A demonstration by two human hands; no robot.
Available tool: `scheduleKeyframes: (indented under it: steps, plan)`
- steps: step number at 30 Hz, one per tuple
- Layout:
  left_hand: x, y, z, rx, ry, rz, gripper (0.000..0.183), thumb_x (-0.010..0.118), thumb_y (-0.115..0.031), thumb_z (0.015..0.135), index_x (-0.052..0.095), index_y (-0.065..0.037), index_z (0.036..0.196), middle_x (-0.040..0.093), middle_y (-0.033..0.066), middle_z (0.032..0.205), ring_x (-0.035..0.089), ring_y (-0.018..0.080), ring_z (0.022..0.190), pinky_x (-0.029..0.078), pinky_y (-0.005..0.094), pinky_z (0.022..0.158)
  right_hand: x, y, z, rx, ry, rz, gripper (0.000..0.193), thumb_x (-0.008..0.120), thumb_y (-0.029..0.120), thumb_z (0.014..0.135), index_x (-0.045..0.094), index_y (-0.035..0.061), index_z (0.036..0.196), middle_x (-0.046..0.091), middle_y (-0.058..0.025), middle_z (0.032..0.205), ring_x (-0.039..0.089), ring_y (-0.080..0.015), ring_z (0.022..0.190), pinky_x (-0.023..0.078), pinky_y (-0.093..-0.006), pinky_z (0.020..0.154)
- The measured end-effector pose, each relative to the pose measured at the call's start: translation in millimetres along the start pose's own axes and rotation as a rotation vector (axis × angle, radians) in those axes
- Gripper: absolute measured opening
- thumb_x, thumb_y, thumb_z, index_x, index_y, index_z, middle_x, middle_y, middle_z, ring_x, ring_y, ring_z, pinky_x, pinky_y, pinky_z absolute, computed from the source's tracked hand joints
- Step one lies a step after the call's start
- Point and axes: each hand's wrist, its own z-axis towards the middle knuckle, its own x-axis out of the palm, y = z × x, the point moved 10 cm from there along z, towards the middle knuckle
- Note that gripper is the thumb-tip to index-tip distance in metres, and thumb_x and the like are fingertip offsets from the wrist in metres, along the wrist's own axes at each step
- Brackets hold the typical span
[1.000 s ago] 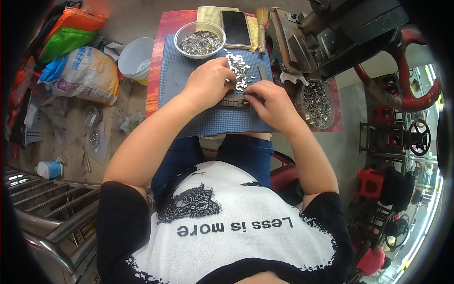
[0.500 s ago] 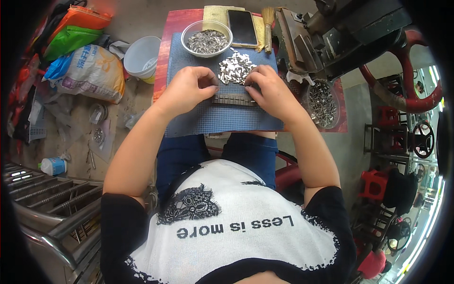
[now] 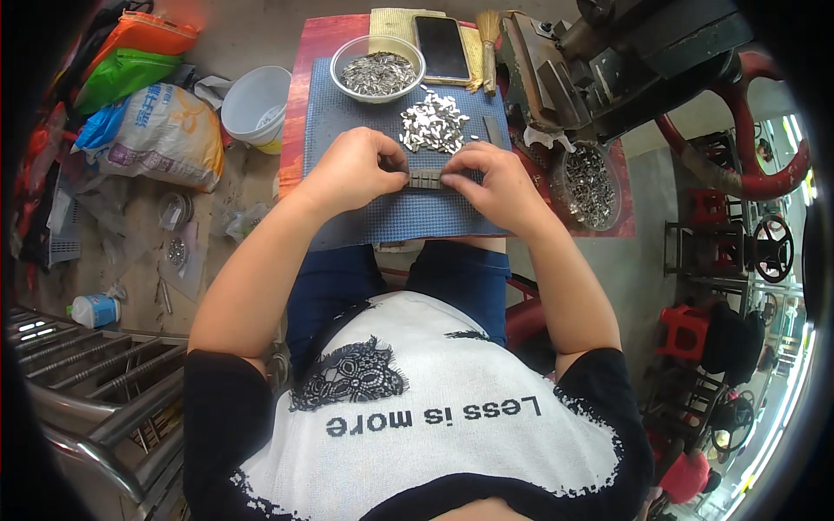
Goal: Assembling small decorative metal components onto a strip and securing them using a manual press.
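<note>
My left hand [image 3: 367, 171] pinches the left end of a short segmented metal bar [image 3: 426, 180], fingers closed on it. On its right end, my right hand [image 3: 491, 181] is closed in the same way, thumb and fingers together. The bar lies crosswise above a blue textured mat [image 3: 408, 217]; its ends are hidden by my fingertips. Just beyond it is a loose pile of small, shiny metal pieces [image 3: 433, 123]. A clear bowl [image 3: 342, 90] of similar pieces stands behind the pile. To the right of the pile lies a flat grey metal strip [image 3: 493, 131].
A phone [image 3: 442, 49] and a straw brush [image 3: 488, 54] lie at the table's far side. On the right stand a tub of metal parts [image 3: 591, 187] and a dark machine with a red handwheel [image 3: 738, 165]. A white bucket [image 3: 256, 104] and sacks [image 3: 156, 130] are at left.
My right hand has come down from beside the pile to the bar's right end. Both hands now pinch the bar's ends, and the grey strip has come into sight.
</note>
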Motion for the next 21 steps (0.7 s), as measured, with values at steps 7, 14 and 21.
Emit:
scheduleKeyframes:
  steps: [7, 14, 21]
  plan:
    - [-8, 3, 6, 0.026, -0.173, -0.106, 0.015, 0.072, -0.008, 0.084, 0.073, 0.001, 0.096, 0.069, 0.0136, 0.088, 0.066, 0.0207, 0.078, 0.052, 0.0330, 0.075, -6, 10, 28, -0.158, -0.231, -0.305, 0.009, 0.073, 0.014, 0.080, 0.073, 0.0072, 0.085, 0.064, -0.0102, 0.087, 0.060, -0.0299, 0.090, 0.048, -0.0407, 0.081]
    - [-1, -17, 14, 0.175, -0.355, 0.142, 0.013, 0.070, -0.004, 0.082, 0.073, -0.004, 0.095, 0.061, 0.0118, 0.093, 0.063, 0.0273, 0.083, 0.051, 0.0365, 0.077, 7, 12, 31, -0.200, -0.151, -0.393, 0.012, 0.071, 0.010, 0.079, 0.067, 0.0036, 0.089, 0.060, -0.0124, 0.093, 0.057, -0.0323, 0.095, 0.048, -0.0411, 0.085]
    - [-9, -13, 14, 0.161, -0.305, 0.073, 0.014, 0.068, -0.006, 0.083, 0.075, -0.008, 0.095, 0.062, 0.0135, 0.102, 0.063, 0.0331, 0.099, 0.050, 0.0419, 0.088, -11, -1, 14, -0.162, -0.143, -0.268, 0.014, 0.068, 0.007, 0.083, 0.062, 0.0006, 0.094, 0.059, -0.0150, 0.097, 0.055, -0.0342, 0.098, 0.046, -0.0417, 0.088]
